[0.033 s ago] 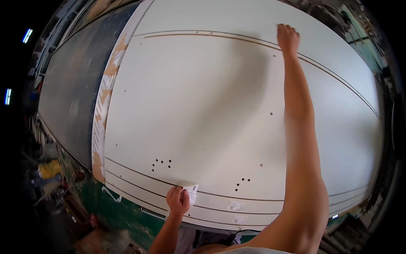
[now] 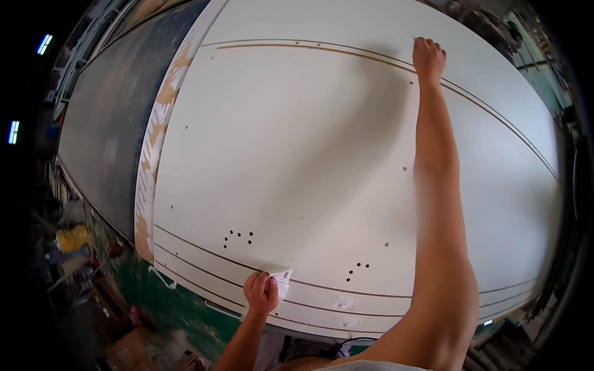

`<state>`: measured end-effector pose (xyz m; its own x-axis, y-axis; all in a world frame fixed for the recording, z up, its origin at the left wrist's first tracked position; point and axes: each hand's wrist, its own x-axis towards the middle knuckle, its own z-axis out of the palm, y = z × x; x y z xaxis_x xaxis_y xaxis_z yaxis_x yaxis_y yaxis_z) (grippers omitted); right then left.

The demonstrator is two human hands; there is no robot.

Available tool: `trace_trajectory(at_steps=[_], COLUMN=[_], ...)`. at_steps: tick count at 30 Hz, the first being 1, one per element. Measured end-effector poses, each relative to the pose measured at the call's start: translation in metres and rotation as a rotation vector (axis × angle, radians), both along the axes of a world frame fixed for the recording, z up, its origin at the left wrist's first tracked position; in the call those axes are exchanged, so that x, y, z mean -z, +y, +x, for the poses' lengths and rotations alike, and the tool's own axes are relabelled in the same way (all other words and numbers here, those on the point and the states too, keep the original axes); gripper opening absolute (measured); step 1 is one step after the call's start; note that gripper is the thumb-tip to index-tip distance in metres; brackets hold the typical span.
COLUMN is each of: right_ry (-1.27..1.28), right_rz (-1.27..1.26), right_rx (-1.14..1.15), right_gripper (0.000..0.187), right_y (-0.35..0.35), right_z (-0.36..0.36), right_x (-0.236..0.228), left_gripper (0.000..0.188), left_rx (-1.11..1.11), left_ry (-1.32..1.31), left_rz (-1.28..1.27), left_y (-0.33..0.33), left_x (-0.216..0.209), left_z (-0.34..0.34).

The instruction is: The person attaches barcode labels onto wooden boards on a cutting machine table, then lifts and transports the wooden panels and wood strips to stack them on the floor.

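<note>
A large white panel (image 2: 297, 154) with thin brown routed grooves and small groups of drilled holes fills the view. My left hand (image 2: 261, 292) is at its near edge, closed on a small white paper label (image 2: 283, 276) that touches the panel beside a groove. My right arm stretches far across the panel. My right hand (image 2: 428, 59) presses down by the far curved groove (image 2: 309, 51), fingers bent onto the surface, and nothing shows in it.
Two small labels (image 2: 344, 302) are stuck on the narrow strips at the near edge. A brown-and-white worn strip (image 2: 159, 130) borders the panel's left side, with a dark grey surface (image 2: 102, 123) beyond. Green floor (image 2: 167, 297) and clutter (image 2: 71, 238) lie lower left.
</note>
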<state>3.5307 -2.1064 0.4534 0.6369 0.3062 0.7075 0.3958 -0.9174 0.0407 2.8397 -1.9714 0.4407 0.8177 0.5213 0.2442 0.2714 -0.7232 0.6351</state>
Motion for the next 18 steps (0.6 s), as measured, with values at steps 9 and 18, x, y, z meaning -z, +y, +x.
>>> trace_trajectory(at_steps=[9,18], right_ry=[0.767,0.623], right_rz=[-0.300,-0.410], right_rx=[-0.051,-0.545], right_gripper=[0.083,0.083], right_y=[0.056,0.046], right_z=[-0.036,-0.397], right_x=[0.036,0.046], left_gripper=[0.013,0.012], left_rx=[-0.007,-0.028], left_ry=[0.003,-0.212], left_rz=[-0.007,-0.026], left_y=[0.017,0.017], left_x=[0.001,0.001], left_z=[0.001,-0.010])
